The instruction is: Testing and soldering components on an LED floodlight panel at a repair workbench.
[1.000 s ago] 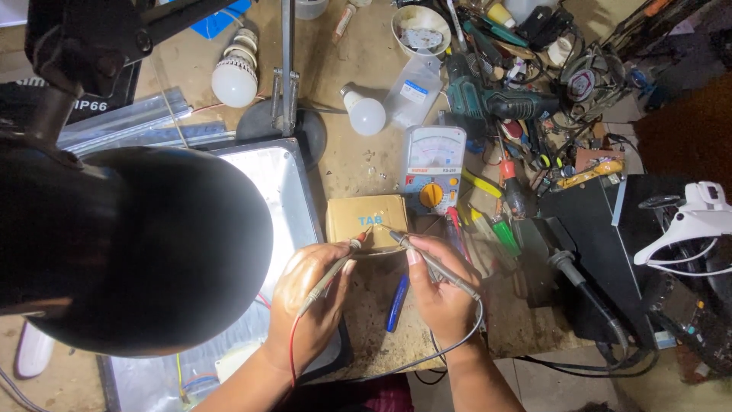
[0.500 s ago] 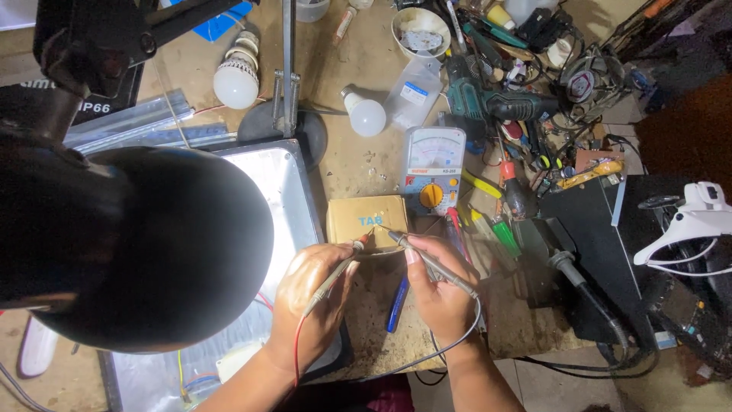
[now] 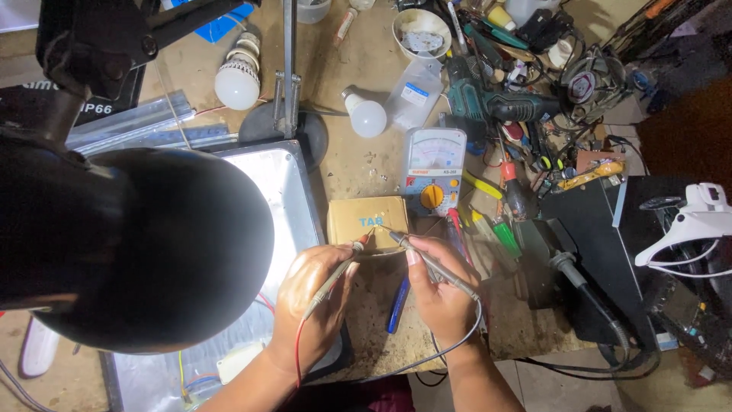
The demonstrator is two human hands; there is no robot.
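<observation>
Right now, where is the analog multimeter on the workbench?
In the head view the analog multimeter lies just right of centre, directly beyond the small cardboard box and beside a white bulb.

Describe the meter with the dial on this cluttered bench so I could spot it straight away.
Start at the big black lamp shade on the left, then move right past the lit panel to the small tan cardboard box above the hands. The analog multimeter lies just beyond that box. It alone has a pale needle scale and an orange round knob.
</observation>
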